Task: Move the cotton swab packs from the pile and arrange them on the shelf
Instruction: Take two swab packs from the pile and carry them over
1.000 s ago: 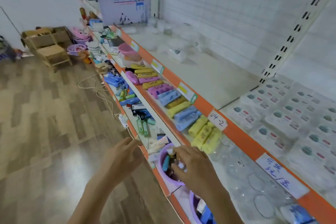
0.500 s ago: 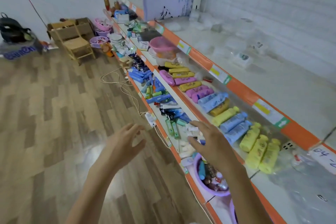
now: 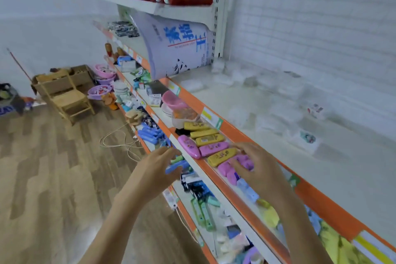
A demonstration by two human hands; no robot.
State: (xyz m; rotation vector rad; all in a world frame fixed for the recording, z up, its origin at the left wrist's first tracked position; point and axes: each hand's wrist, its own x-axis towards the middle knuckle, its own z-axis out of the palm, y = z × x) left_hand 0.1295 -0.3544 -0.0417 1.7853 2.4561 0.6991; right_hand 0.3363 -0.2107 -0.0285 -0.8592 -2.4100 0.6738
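Cotton swab packs [image 3: 308,138] lie scattered on the wide white shelf [image 3: 257,113] at about two o'clock from the hands, clear wrappers blurred, a few with coloured labels, well apart from both hands. Right hand [image 3: 259,169] hovers over the middle shelf at four o'clock, fingers spread and loose, fingertips [image 3: 235,165] on or just above the pink tubes [image 3: 233,165]; whether they touch, I cannot tell, and it grasps nothing. Left hand [image 3: 156,169] hangs out in the aisle at seven o'clock, fingers relaxed and slightly curled, holding nothing. Yellow tubes [image 3: 205,135] lie in a row just beyond the right hand. Up at twelve o'clock a big white sack [image 3: 175,49] with blue print leans under the top shelf. Wooden chair [image 3: 68,96] stands at ten o'clock on the floor.
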